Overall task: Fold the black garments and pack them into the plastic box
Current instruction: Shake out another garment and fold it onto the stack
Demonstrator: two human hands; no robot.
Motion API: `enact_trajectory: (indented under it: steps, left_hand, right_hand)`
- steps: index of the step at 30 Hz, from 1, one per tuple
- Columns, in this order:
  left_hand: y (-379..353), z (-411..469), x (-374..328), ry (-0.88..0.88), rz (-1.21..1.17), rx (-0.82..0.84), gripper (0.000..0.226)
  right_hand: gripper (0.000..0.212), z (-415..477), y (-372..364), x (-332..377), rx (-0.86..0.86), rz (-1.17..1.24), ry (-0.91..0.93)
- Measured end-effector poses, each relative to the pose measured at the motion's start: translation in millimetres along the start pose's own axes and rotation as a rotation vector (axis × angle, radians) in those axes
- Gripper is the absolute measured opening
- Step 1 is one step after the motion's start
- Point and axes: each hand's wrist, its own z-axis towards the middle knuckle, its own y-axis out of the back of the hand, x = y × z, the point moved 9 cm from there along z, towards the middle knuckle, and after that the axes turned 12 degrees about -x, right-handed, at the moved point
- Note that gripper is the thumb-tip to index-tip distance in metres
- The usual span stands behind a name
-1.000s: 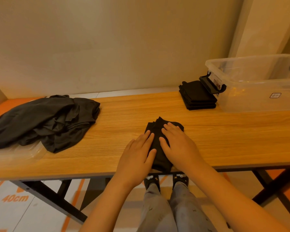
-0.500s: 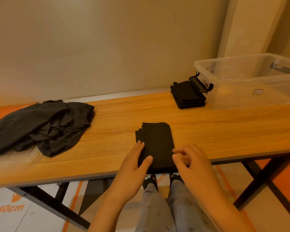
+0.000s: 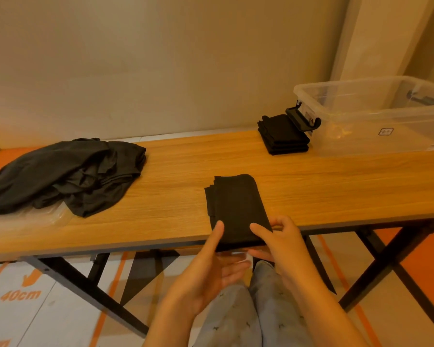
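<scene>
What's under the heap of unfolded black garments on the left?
A clear plastic piece pokes out from beneath the heap at its near edge. The cloth covers the rest, so I cannot tell what it is.

Grey trousers (image 3: pixel 232 321), small dark motifs
</scene>
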Motion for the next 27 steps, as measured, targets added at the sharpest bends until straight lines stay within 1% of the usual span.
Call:
enact_trajectory:
  steps: [2,3,5,7,10,12,15,16,17,18,19,20,21,23,25,27]
  left_hand:
    - [-17.8,-4.5,-1.6,0.131,-0.348,0.168,0.076]
    - [-24.0,-6.2,-4.0,0.171,-0.443,0.217,0.076]
    - [-34.7,-8.3,-9.1,0.200,-0.500,0.264,0.074]
    - [-39.9,-7.5,-6.7,0.230,-0.467,0.250,0.068]
    - [-42.7,-7.5,-4.9,0.260,-0.394,0.210,0.052]
    - [-40.7,-6.9,-9.4,0.235,-0.318,0.155,0.041]
    - [-40.2,-4.0,-15.7,0.185,-0.179,0.067,0.031]
    - [-41.7,-3.3,-18.6,0.164,-0.142,0.047,0.025]
    - [-43.4,-2.5,-24.5,0.134,-0.112,0.031,0.019]
    - [-45.5,-0.8,-32.7,0.101,-0.100,0.016,0.015]
    - [-48.2,1.2,-42.3,0.067,-0.107,0.014,0.016]
    - [-52.4,4.2,-53.7,0.027,-0.118,0.023,0.020]
    - [-56.7,7.7,-65.4,-0.017,-0.128,0.038,0.026]
    - [-66.0,14.5,-88.2,-0.113,-0.143,0.057,0.033]
    - [-75.8,20.6,-109.1,-0.198,-0.158,0.067,0.031]
    - [-86.1,26.0,-129.4,-0.259,-0.148,0.075,0.029]
  right_hand:
    - [0.031,-3.3,7.9,-2.2,0.020,-0.004,-0.025]
    - [0.030,-5.7,12.9,-2.1,0.031,-0.011,-0.037]
    - [0.030,-8.7,24.6,-2.6,0.042,-0.012,-0.052]
    - [0.032,-12.0,34.6,-4.0,0.052,0.003,-0.063]
    - [0.035,-15.9,43.4,-9.4,0.090,0.023,-0.100]
    - [0.034,-18.9,44.4,-10.6,0.136,0.039,-0.118]
    - [0.030,-21.8,41.5,-7.7,0.193,0.149,-0.146]
    - [0.032,-23.5,40.5,-4.4,0.203,0.189,-0.137]
    - [0.041,-24.2,39.5,0.2,0.213,0.240,-0.121]
    - [0.058,-24.6,37.9,7.5,0.223,0.307,-0.107]
    - [0.075,-23.8,36.3,13.8,0.229,0.379,-0.101]
    - [0.084,-23.1,34.0,20.4,0.235,0.447,-0.106]
    - [0.079,-21.4,31.0,26.2,0.247,0.499,-0.113]
    - [0.056,-15.7,22.6,38.5,0.259,0.540,-0.122]
    - [0.043,-5.6,13.8,52.1,0.244,0.528,-0.099]
    - [0.033,9.8,9.9,66.8,0.184,0.523,-0.063]
